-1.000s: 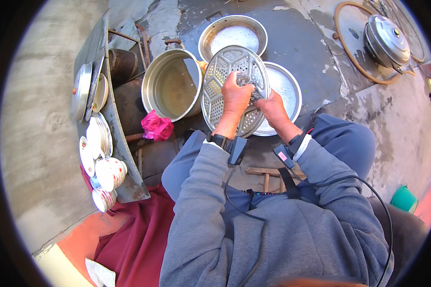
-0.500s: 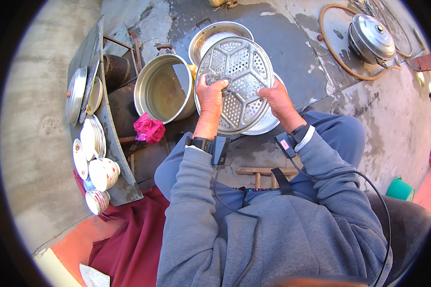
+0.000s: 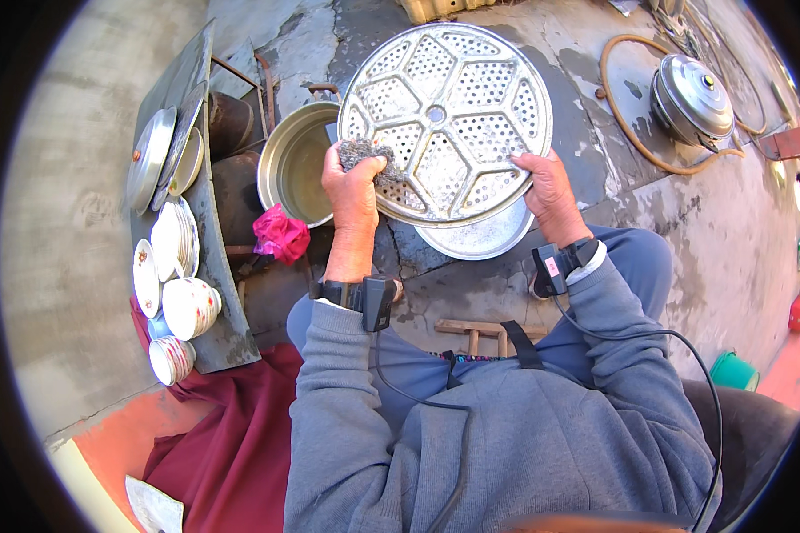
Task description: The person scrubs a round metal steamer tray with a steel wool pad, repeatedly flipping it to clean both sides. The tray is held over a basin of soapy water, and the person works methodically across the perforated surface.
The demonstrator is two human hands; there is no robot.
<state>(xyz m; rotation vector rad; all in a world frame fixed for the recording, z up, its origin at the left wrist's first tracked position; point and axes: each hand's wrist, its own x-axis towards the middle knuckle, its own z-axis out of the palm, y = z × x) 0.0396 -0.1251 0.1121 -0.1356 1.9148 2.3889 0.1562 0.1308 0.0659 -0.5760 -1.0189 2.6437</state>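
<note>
A round metal steamer rack [image 3: 436, 115] with a pattern of small holes is held up between my two hands, its flat face toward me. My left hand [image 3: 353, 191] is closed at its lower left edge, with a grey wire scouring pad [image 3: 364, 158] under the thumb against the rack. At the right rim my right hand [image 3: 551, 191] grips the rack, thumb on the face and fingers hidden behind. Below and partly behind the rack lies a shallow round metal pan [image 3: 484, 235]. To the left stands a deep metal pot [image 3: 280, 169] with water in it.
A slanted board [image 3: 212, 293] at the left carries stacked plates [image 3: 171, 235], bowls [image 3: 189, 308] and lids [image 3: 151, 160]. A pink cloth or bag [image 3: 281, 235] hangs beside the pot. A lidded pot [image 3: 695, 98] stands at the far right by a coiled hose [image 3: 606, 80]. A green tub [image 3: 733, 371] sits lower right.
The rack has come up closer and tilted to face me more fully, now covering the basin behind it. My left hand has shifted left with the scouring pad; my right hand has moved slightly right.
</note>
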